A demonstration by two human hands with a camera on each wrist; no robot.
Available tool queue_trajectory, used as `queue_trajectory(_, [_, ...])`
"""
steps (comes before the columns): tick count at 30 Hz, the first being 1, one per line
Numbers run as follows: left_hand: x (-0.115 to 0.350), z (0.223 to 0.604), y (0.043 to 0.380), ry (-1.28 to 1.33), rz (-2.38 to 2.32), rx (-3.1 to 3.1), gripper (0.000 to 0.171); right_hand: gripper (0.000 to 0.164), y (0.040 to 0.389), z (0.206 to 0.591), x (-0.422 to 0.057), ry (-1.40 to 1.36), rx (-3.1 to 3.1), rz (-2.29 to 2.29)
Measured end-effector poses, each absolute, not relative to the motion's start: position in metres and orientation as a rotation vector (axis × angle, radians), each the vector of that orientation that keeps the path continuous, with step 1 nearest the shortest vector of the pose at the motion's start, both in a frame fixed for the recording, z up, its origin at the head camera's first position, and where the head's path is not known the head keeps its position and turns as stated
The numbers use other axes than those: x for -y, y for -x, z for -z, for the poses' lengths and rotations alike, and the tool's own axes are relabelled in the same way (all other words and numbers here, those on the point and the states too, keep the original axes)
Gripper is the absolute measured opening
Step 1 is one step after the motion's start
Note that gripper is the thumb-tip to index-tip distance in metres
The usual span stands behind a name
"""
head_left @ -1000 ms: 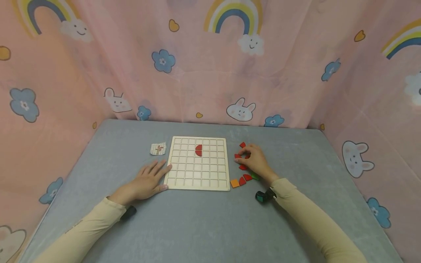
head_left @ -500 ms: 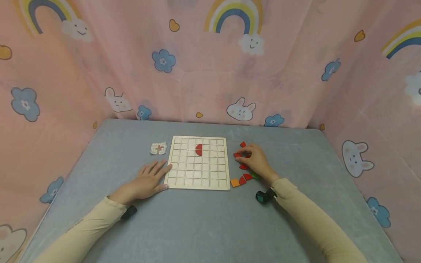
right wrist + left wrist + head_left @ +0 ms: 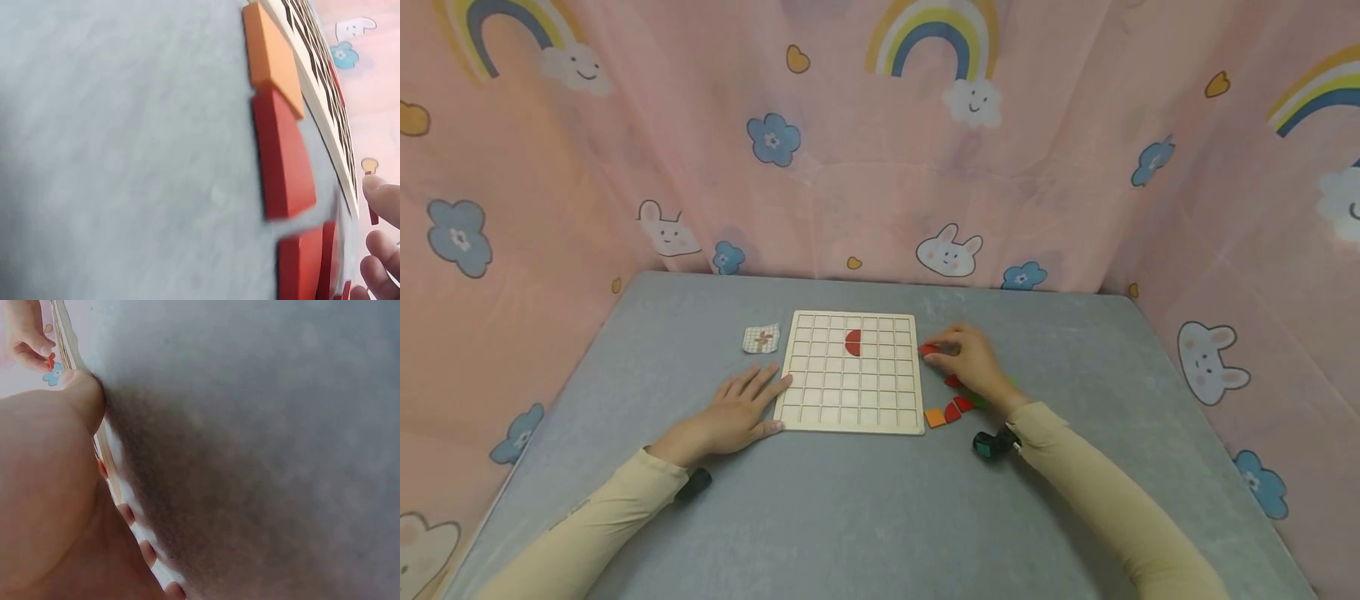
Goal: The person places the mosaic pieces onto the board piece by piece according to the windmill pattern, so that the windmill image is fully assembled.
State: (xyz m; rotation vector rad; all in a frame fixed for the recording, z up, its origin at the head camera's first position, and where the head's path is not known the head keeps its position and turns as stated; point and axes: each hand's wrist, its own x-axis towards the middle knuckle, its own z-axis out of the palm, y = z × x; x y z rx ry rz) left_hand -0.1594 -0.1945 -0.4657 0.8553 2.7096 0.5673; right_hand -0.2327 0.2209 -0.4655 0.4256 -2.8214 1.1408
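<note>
My left hand (image 3: 737, 417) lies with straight fingers at the left edge of a wooden grid board (image 3: 820, 398), its fingertips on the frame. Two red quarter-circle pieces (image 3: 853, 342) sit in neighbouring cells near the board's upper middle, together forming a half disc. Just off the board's right edge, my right hand (image 3: 973, 362) pinches another red quarter-circle piece (image 3: 929, 350) between thumb and fingers. In the right wrist view that red piece (image 3: 373, 209) shows edge-on, above the table. The left wrist view shows mostly the palm side of the left hand (image 3: 50, 487).
An orange square piece (image 3: 935, 418) and red pieces (image 3: 953, 412) lie by the board's lower right corner. Green pieces are partly hidden under the right hand. A small pattern card (image 3: 762, 339) lies left of the board. A patterned pink curtain (image 3: 865, 208) surrounds the table.
My right hand has lifted a red piece from the loose ones and carried it slightly left, toward the board's right edge. The left hand and the board have stayed put.
</note>
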Motion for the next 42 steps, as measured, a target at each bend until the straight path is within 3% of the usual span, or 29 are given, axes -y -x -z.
queue_trajectory(9, [0.188, 0.454, 0.157, -0.812, -0.525, -2.701, 0.071, 0.03, 0.239, 0.465, -0.2, -0.533, 2.868, -1.237])
queue_trajectory(27, [0.195, 0.473, 0.162, -0.842, -0.544, -2.719, 0.075, 0.024, 0.257, 0.462, -0.162, -0.79, 2.857, -1.168])
queue_trajectory(42, [0.194, 0.463, 0.158, -0.857, -0.587, -2.699, 0.074, 0.026, 0.269, 0.466, -0.154, -0.794, 2.914, -1.232])
